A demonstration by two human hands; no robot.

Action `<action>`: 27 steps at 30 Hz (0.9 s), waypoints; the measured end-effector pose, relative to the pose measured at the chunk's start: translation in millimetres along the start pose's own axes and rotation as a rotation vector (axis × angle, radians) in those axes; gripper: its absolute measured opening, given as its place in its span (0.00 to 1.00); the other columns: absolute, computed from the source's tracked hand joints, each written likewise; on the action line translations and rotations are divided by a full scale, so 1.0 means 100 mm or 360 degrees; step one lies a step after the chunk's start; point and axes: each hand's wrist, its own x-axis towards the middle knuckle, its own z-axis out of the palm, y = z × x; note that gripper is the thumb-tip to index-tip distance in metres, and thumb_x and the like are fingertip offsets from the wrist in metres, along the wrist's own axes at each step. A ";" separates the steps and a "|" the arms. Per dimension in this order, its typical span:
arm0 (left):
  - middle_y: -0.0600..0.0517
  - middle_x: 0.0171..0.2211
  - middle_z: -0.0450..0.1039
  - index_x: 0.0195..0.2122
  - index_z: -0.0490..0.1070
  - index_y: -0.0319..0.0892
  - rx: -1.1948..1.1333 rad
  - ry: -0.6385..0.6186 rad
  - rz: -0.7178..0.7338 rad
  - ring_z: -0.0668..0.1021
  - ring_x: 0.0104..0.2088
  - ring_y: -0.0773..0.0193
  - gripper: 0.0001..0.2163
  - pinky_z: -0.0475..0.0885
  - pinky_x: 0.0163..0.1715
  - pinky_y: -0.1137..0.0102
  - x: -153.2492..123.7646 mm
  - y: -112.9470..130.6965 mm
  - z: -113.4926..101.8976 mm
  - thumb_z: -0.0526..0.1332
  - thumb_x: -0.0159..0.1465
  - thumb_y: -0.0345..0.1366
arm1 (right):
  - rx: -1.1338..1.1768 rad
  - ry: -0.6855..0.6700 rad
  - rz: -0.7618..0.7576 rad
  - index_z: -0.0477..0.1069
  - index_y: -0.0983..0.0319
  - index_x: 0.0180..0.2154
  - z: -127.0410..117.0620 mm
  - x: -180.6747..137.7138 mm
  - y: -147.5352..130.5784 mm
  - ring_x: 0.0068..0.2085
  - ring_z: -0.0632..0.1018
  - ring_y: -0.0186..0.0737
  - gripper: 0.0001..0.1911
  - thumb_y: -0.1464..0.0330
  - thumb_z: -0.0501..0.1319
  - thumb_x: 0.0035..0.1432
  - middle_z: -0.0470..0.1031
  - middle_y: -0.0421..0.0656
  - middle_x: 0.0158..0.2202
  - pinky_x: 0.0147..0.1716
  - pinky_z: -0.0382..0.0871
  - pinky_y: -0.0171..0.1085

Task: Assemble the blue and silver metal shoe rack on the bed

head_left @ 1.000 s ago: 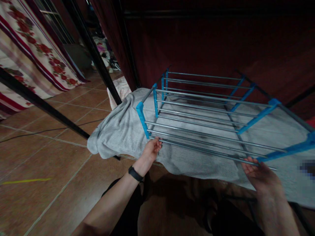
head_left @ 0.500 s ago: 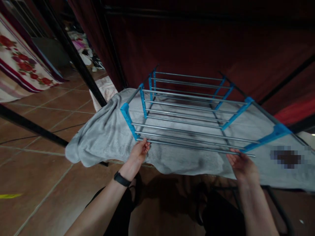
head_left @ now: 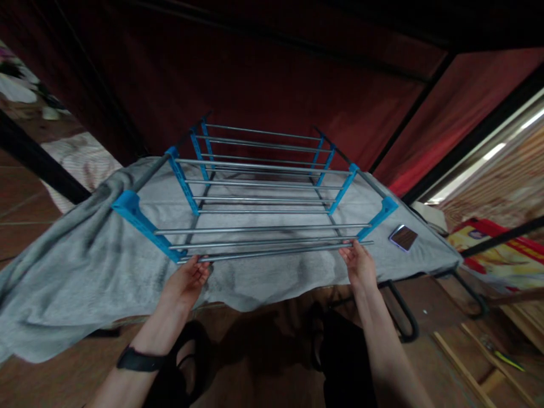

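A rack (head_left: 259, 187) of thin metal rods and blue plastic side brackets stands on a grey cloth (head_left: 72, 266) spread over a low surface. My left hand (head_left: 187, 281) is closed on the left end of the nearest metal rod (head_left: 272, 252), beside the front left blue bracket (head_left: 144, 224). At the same rod's right end, below the front right blue bracket (head_left: 376, 218), my right hand (head_left: 359, 263) has its fingers curled around it. A dark band sits on my left wrist.
A phone (head_left: 403, 237) lies on the cloth right of the rack. Dark red fabric walls with black poles stand behind. Wooden strips (head_left: 467, 368) and a red-yellow printed sheet (head_left: 493, 243) lie on the floor at right. A curved black frame leg (head_left: 403, 311) sticks out under the cloth.
The view has swung to the right, so the rack now sits centred and the phone and right floor show. Both hands stay on the ends of the nearest rod.
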 end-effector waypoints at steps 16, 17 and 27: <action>0.49 0.28 0.72 0.30 0.69 0.37 0.0050 -0.0026 -0.0051 0.76 0.25 0.69 0.12 0.74 0.22 0.77 -0.01 0.05 0.00 0.51 0.64 0.19 | 0.0117 -0.0200 -0.0048 0.75 0.60 0.35 0.06 -0.06 -0.10 0.32 0.79 0.31 0.09 0.65 0.68 0.50 0.80 0.40 0.34 0.35 0.78 0.32; 0.49 0.28 0.72 0.30 0.69 0.37 0.0043 -0.0030 -0.0063 0.76 0.25 0.69 0.12 0.74 0.22 0.77 -0.02 0.05 0.00 0.51 0.63 0.19 | 0.0120 -0.0219 -0.0051 0.75 0.60 0.36 0.08 -0.07 -0.11 0.33 0.79 0.32 0.09 0.66 0.68 0.50 0.80 0.40 0.35 0.36 0.78 0.33; 0.50 0.26 0.72 0.30 0.69 0.37 0.0017 -0.0046 -0.0065 0.76 0.24 0.68 0.11 0.73 0.22 0.76 0.02 0.06 -0.04 0.52 0.62 0.19 | 0.0129 -0.0229 -0.0102 0.75 0.59 0.38 0.19 -0.12 -0.13 0.34 0.79 0.30 0.15 0.63 0.72 0.48 0.80 0.39 0.36 0.39 0.78 0.32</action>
